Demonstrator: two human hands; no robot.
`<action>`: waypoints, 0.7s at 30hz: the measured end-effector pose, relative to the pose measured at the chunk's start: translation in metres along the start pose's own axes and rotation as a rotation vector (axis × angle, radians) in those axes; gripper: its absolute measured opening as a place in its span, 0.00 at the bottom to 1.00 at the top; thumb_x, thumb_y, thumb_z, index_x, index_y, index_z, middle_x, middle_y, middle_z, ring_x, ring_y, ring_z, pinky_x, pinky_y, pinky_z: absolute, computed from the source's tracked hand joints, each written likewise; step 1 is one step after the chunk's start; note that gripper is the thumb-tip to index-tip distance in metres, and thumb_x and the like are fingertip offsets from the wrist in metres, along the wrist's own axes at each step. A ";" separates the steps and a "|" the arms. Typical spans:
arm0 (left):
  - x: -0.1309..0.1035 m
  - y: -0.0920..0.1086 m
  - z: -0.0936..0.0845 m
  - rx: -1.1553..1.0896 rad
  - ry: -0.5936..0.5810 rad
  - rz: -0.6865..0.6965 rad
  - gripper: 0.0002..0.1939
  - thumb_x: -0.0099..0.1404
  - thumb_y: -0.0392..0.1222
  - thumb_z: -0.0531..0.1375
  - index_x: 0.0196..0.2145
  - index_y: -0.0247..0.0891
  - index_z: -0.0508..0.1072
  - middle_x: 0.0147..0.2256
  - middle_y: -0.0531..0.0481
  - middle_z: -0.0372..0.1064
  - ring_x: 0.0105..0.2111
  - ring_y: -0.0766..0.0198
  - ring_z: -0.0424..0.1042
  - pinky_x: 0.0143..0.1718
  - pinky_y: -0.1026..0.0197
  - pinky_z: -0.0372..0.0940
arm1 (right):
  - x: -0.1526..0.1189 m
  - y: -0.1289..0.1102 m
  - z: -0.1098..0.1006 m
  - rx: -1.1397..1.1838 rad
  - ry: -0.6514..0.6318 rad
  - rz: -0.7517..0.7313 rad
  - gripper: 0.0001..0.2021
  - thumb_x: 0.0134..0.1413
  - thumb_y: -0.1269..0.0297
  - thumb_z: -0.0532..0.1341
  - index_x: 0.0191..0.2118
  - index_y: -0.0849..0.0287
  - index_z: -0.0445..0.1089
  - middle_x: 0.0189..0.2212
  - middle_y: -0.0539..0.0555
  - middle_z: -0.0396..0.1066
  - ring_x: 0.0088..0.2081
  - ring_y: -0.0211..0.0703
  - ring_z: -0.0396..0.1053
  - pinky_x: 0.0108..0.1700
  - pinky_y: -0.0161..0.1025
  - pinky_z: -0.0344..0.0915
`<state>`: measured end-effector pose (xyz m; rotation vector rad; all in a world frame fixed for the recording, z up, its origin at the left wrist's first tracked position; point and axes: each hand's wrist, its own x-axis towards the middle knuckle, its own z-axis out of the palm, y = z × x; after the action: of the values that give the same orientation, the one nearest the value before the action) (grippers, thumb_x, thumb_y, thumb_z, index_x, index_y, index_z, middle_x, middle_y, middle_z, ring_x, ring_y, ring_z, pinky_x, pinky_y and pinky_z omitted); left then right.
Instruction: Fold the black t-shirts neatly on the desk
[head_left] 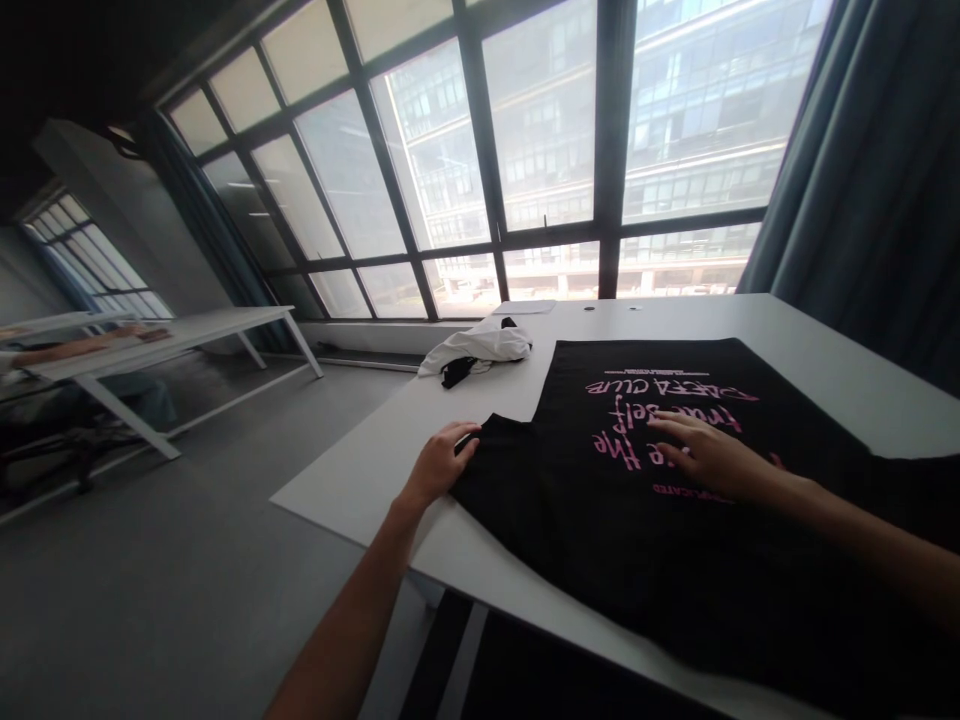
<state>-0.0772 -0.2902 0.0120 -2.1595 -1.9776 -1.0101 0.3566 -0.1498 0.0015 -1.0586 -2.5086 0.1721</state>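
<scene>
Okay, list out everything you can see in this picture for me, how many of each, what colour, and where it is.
T-shirt: one, black with pink lettering, spread flat on the near table.
Bundle of clothes: one, white with a black piece, crumpled at the far left part of the same table.
Near table: one, white, under the T-shirt.
Far table: one, white, at the left of the room; another person's arm rests on it.
Windows: a wall of panes in dark frames, behind the tables.
Curtains: dark blue-grey, at the right and left ends of the windows.
Left hand: one, on the T-shirt's sleeve edge.
Right hand: one, flat on the pink lettering.
</scene>
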 end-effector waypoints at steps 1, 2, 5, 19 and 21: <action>-0.002 0.001 0.003 0.012 0.013 0.001 0.16 0.71 0.44 0.55 0.51 0.40 0.76 0.54 0.46 0.74 0.56 0.56 0.71 0.62 0.53 0.63 | 0.015 -0.014 0.003 0.015 0.002 -0.049 0.26 0.65 0.52 0.53 0.62 0.59 0.69 0.64 0.61 0.64 0.66 0.59 0.60 0.67 0.54 0.58; -0.004 0.003 0.007 0.021 0.011 0.006 0.17 0.71 0.44 0.54 0.52 0.40 0.76 0.55 0.46 0.73 0.57 0.56 0.70 0.63 0.52 0.62 | 0.031 -0.030 0.007 0.034 0.004 -0.105 0.25 0.65 0.54 0.53 0.62 0.60 0.69 0.64 0.62 0.64 0.66 0.59 0.60 0.67 0.55 0.57; -0.007 0.012 0.020 0.040 -0.074 0.049 0.18 0.72 0.45 0.53 0.54 0.41 0.75 0.59 0.47 0.70 0.61 0.56 0.66 0.66 0.51 0.58 | 0.074 -0.078 0.027 0.069 -0.002 -0.231 0.24 0.64 0.58 0.55 0.62 0.60 0.68 0.65 0.62 0.62 0.66 0.59 0.58 0.67 0.57 0.56; -0.016 0.000 0.017 -0.097 -0.346 0.032 0.21 0.71 0.44 0.56 0.60 0.44 0.72 0.64 0.48 0.63 0.66 0.57 0.59 0.68 0.52 0.54 | 0.111 -0.168 0.126 0.179 -0.183 -0.314 0.27 0.68 0.56 0.51 0.67 0.62 0.60 0.69 0.65 0.54 0.71 0.57 0.47 0.69 0.61 0.44; -0.015 0.000 0.016 -0.103 -0.333 0.023 0.20 0.72 0.44 0.56 0.59 0.44 0.73 0.64 0.48 0.63 0.66 0.57 0.60 0.68 0.52 0.54 | 0.111 -0.166 0.128 0.192 -0.172 -0.310 0.27 0.68 0.56 0.51 0.68 0.60 0.60 0.70 0.63 0.53 0.72 0.56 0.46 0.69 0.60 0.44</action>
<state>-0.0698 -0.2966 -0.0076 -2.5433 -2.0638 -0.8089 0.1243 -0.1827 -0.0347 -0.5932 -2.7045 0.4177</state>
